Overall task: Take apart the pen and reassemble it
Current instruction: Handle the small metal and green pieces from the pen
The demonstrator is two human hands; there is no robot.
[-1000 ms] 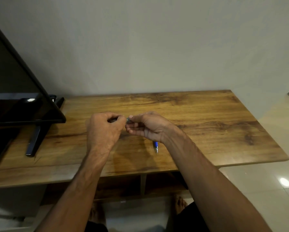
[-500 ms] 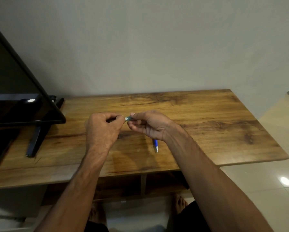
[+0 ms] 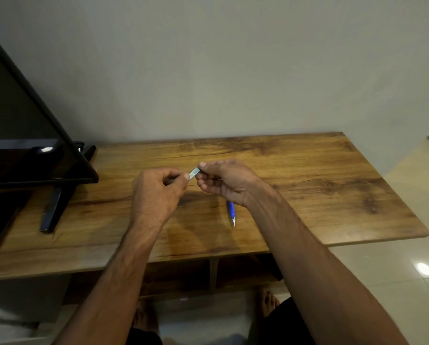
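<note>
Both hands are raised just above the wooden table (image 3: 308, 185), pinching one pen between them. My left hand (image 3: 158, 192) closes on one end and my right hand (image 3: 227, 181) on the other. Only a short clear, greyish stretch of the pen barrel (image 3: 194, 173) shows in the gap between the fingertips; the rest is hidden inside the fists. A blue pen part (image 3: 231, 212) with a metal tip lies on the table under my right wrist, its tip pointing toward me.
A black monitor (image 3: 21, 145) leans at the left on a dark stand foot (image 3: 54, 210). The table's front edge runs near my forearms, with shelving below it. Tiled floor lies to the right, and bare feet show beneath.
My hands have drawn slightly apart, so more of the clear barrel shows between the fingertips. The blue part on the table has not moved.
</note>
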